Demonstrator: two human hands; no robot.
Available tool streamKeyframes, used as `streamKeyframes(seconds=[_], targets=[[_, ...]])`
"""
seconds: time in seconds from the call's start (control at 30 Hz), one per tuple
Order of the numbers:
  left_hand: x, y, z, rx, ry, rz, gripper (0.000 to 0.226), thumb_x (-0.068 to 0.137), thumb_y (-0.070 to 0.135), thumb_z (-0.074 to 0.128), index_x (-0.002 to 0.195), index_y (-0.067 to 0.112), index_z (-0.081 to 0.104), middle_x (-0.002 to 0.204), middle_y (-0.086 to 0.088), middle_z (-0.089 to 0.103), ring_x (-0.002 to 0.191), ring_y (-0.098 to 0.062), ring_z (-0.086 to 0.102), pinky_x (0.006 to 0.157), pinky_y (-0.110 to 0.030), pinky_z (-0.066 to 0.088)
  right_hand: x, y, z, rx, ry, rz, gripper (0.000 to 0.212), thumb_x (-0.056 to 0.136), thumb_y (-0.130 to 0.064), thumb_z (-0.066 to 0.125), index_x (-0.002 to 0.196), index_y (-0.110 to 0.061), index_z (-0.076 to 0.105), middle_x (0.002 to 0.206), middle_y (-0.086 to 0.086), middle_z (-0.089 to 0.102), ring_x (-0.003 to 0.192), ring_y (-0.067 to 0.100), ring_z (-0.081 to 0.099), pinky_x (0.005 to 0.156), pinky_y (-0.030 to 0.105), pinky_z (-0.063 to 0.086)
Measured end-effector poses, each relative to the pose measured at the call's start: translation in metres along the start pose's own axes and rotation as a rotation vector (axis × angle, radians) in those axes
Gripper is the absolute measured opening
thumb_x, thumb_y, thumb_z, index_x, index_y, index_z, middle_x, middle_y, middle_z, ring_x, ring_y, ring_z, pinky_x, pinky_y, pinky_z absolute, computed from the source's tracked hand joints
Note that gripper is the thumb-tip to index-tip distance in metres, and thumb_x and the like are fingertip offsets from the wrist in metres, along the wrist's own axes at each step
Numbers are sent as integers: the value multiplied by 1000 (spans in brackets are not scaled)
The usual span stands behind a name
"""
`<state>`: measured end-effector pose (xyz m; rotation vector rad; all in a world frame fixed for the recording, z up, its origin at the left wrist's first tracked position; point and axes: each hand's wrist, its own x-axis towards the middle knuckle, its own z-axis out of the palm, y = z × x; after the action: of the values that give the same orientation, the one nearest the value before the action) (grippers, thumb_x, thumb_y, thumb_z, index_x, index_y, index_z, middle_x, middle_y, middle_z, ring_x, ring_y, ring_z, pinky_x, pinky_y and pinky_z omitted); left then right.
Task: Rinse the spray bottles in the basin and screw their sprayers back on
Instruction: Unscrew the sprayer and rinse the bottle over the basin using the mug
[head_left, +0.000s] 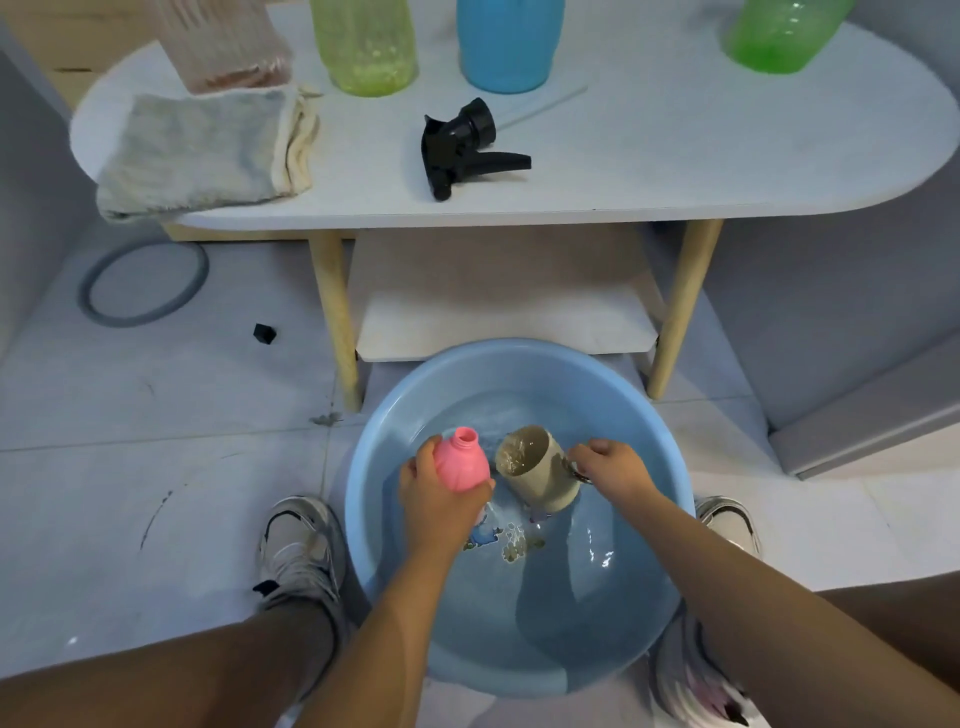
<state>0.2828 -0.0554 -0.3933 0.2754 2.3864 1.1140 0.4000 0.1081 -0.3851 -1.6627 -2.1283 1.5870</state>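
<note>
A white oval worktop (675, 171) on pale wooden legs fills the upper half of the frame, with a lower white shelf (504, 322) beneath it. The floor (156, 467) is pale grey tile, scuffed with dark marks at lower left.

Along the worktop's far edge stand 3 bottles: a yellow-green bottle (366, 47), a blue bottle (506, 44) and a bright green bottle (782, 34) at upper right. A ribbed clear container (223, 41) sits at upper left, just behind a folded grey cloth (208, 150). A black sprayer (467, 148) lies on its side at the worktop's middle. On the floor at left lie a grey ring (143, 283) and a small black cap (264, 333).

A blue basin (519, 670) holding water sits on the floor at lower centre, between 2 sneakers, with a cartoon print on its bottom. Over it, the left hand (441, 504) is wrapped around a pink bottle (462, 462) with its open neck pointing up. The right hand (610, 465) grips the handle of a beige mug (540, 475), tilted toward the pink bottle.

No writing is readable.
</note>
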Motion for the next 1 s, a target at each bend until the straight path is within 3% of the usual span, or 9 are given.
streamKeyframes(seconds=[0.2, 0.27, 0.33, 0.43, 0.57, 0.7, 0.87, 1.0], targets=[[-3, 4, -2, -21, 21, 62, 82, 58, 27, 84, 129, 25, 44, 121, -3, 42, 113, -28, 47, 94, -41, 45, -12, -3, -3, 322, 42, 62, 25, 68, -29, 74, 69, -9, 58, 71, 6, 41, 69, 18, 37, 64, 29, 32], [-5, 6, -1, -43, 26, 91, 81, 57, 26, 85, 128, 24, 45, 119, -3, 43, 112, -29, 48, 93, -40, 45, -17, -9, -7, 359, 54, 24, 32, 65, -31, 71, 74, -1, 63, 71, 6, 41, 69, 17, 36, 63, 29, 31], [-6, 8, -1, -48, 19, 105, 79, 57, 26, 84, 125, 26, 45, 113, 2, 39, 110, -27, 48, 90, -38, 46, -23, -20, -11, 380, 68, -28, 24, 70, -25, 70, 70, -4, 59, 69, 8, 36, 67, 17, 33, 56, 26, 29], [-7, 12, 0, -63, 7, 112, 78, 58, 27, 84, 125, 30, 44, 113, 6, 34, 110, -26, 48, 89, -39, 48, -27, -34, -19, 384, 105, -107, 28, 77, -15, 68, 61, -11, 45, 61, 4, 32, 60, 15, 30, 47, 19, 26], [-7, 14, -1, -80, 0, 127, 80, 58, 29, 85, 126, 31, 44, 123, 1, 39, 112, -25, 48, 91, -40, 48, -33, -48, -26, 346, 154, -208, 27, 76, -13, 69, 58, -9, 48, 62, 8, 43, 63, 15, 38, 59, 27, 31], [-8, 19, -4, -93, -19, 145, 80, 60, 26, 85, 128, 30, 43, 126, -1, 39, 110, -23, 47, 83, -32, 44, -36, -57, -31, 263, 205, -296, 43, 77, -16, 71, 51, -16, 36, 58, 7, 39, 55, 16, 31, 55, 29, 26], [-10, 23, -5, -92, -30, 147, 81, 61, 28, 86, 129, 29, 41, 129, -3, 39, 112, -23, 46, 79, -28, 39, -43, -65, -34, 119, 228, -394, 45, 80, -20, 72, 52, -16, 37, 48, -3, 33, 42, 7, 29, 48, 26, 25], [-9, 24, -6, -109, -33, 141, 84, 60, 28, 86, 130, 28, 41, 130, -4, 38, 114, -24, 46, 78, -29, 39, -45, -66, -36, 88, 231, -442, 44, 80, -22, 72, 53, -14, 39, 49, -4, 34, 44, 7, 29, 49, 26, 25]])
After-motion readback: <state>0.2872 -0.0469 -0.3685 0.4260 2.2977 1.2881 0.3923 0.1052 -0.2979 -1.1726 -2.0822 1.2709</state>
